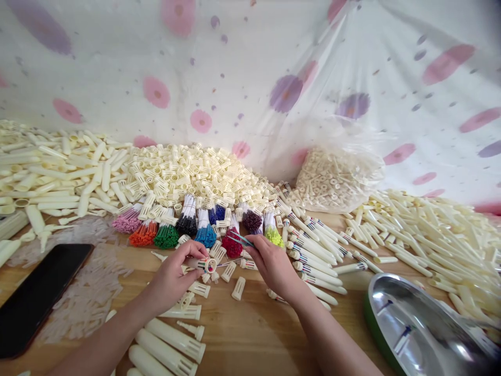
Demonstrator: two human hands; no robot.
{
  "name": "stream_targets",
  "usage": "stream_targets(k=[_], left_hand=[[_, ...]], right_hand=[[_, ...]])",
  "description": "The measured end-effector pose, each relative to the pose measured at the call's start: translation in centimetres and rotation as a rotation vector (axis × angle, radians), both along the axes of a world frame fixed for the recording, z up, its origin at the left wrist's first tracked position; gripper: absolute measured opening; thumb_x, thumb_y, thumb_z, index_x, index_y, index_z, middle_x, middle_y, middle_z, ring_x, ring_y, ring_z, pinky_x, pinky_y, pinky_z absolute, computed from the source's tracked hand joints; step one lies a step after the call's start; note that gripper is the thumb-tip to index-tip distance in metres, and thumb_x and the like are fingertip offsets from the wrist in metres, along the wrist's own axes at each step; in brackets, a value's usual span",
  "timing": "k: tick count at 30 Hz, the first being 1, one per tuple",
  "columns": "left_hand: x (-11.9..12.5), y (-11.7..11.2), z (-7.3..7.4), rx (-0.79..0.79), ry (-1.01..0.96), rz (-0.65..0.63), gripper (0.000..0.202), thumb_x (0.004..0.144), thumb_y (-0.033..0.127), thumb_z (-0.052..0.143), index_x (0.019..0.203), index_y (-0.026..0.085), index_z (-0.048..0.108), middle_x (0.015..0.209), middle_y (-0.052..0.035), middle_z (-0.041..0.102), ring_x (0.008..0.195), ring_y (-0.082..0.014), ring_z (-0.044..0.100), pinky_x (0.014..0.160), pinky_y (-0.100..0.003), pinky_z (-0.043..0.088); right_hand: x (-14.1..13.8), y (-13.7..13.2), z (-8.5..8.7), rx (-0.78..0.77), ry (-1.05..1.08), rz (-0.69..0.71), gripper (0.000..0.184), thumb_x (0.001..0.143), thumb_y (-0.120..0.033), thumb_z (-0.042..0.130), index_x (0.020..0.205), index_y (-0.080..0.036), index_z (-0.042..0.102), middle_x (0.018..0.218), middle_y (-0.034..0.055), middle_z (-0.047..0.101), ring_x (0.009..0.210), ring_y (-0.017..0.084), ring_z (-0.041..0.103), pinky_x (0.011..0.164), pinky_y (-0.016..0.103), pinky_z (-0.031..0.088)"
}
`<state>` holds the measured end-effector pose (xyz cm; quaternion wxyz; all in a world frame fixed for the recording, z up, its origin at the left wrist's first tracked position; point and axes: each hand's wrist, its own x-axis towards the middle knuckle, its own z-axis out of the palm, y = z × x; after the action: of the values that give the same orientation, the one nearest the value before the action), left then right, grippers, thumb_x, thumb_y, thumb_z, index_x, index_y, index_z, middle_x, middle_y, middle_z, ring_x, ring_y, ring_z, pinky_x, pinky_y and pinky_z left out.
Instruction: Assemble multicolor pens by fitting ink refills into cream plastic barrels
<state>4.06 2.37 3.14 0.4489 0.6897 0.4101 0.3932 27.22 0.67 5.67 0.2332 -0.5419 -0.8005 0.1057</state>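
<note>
My left hand (pixel 172 277) pinches a short cream slotted pen sleeve (pixel 210 266), its round open end facing right with small coloured bits inside. Between the fingers of my right hand (pixel 276 266) is a pair of bluish tweezers (pixel 243 239), the tips pointing left over a bundle of crimson-tipped pen refills (pixel 232 245). Further refill bundles stand in a row beyond the hands, among them orange (pixel 144 233), green (pixel 166 236), black (pixel 187 222), light blue (pixel 205 235) and yellow (pixel 274 236). Loose slotted sleeves (pixel 238 288) lie on the wood between my hands.
A heap of slotted sleeves (pixel 195 172) sits at the back, with cream pen barrels (pixel 70 172) to its left. Pens with coloured sliders (pixel 321 279) lie right of my hand. A metal tray (pixel 422 324), a phone (pixel 43 292) and a bag of small parts (pixel 336 177) surround the work area.
</note>
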Motion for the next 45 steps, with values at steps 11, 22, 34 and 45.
stream_targets(k=[11,22,34,45], left_hand=[[0.0,0.0,-0.7,-0.027,0.001,-0.01,0.02,0.065,0.005,0.052,0.077,0.021,0.048,0.09,-0.0043,0.059,0.089,-0.0188,0.056,0.078,-0.031,0.044],[0.2,-0.2,-0.4,-0.063,-0.042,-0.048,0.016,0.068,0.009,0.058,0.075,0.02,0.049,0.088,-0.0035,0.058,0.086,-0.0178,0.057,0.077,-0.03,0.043],[0.3,-0.2,-0.4,-0.031,-0.02,-0.095,0.016,0.071,0.007,0.057,0.078,0.02,0.051,0.088,-0.0023,0.057,0.088,-0.0169,0.056,0.08,-0.029,0.043],[0.0,-0.2,-0.5,0.006,0.069,-0.106,0.019,0.073,0.021,0.064,0.093,0.022,0.066,0.1,-0.0061,0.063,0.097,-0.0195,0.059,0.083,-0.029,0.048]], right_hand=[[0.6,-1.6,1.9,0.162,-0.099,0.155,0.024,0.092,-0.027,0.04,0.1,-0.02,0.061,0.08,0.0064,0.065,0.067,0.015,0.059,0.059,0.024,0.042],[-0.2,-2.4,2.6,0.171,0.048,0.288,0.016,0.09,-0.021,0.046,0.095,-0.018,0.061,0.077,0.0036,0.066,0.066,0.015,0.056,0.057,0.025,0.04],[-0.7,-2.3,2.5,0.177,-0.008,0.301,0.018,0.09,-0.02,0.044,0.089,-0.018,0.061,0.07,0.0024,0.064,0.064,0.014,0.053,0.055,0.024,0.036],[-0.2,-2.2,2.5,0.252,0.042,0.309,0.015,0.088,-0.016,0.047,0.085,-0.015,0.062,0.068,0.0023,0.064,0.06,0.012,0.052,0.054,0.023,0.037]])
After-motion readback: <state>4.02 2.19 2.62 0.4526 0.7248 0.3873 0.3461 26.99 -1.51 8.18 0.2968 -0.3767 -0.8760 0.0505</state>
